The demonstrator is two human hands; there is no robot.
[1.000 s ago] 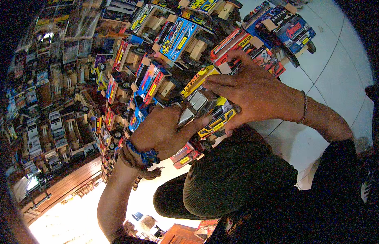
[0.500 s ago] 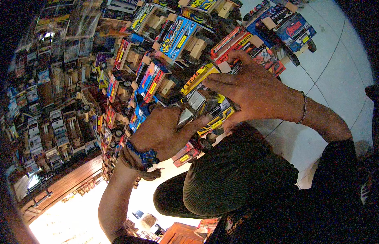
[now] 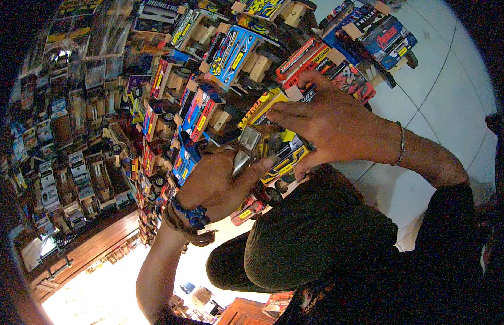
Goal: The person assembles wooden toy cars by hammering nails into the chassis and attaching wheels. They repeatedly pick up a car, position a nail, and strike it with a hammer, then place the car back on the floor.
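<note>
A yellow wooden toy truck (image 3: 285,158) with a printed front sits before me, at the middle of the view. My right hand (image 3: 338,122) grips it, fingers over the top edge and thumb low by its front. My left hand (image 3: 211,176) is closed round a shiny silver metal object (image 3: 250,137), whose kind I cannot make out. That object rests against or just over the truck's cab, and my left thumb reaches to the yellow front. The palm hides most of the silver piece.
Rows of toy trucks crowd the left and top, among them a blue-panelled truck (image 3: 233,57), a red one (image 3: 311,62) and a dark blue one (image 3: 390,40). Pale floor tiles (image 3: 425,97) lie at the right. My knee (image 3: 295,238) is close below the hands.
The silver object has tilted and shifted slightly left with my left hand, showing more of the truck's front. My right hand keeps its hold, nearly still.
</note>
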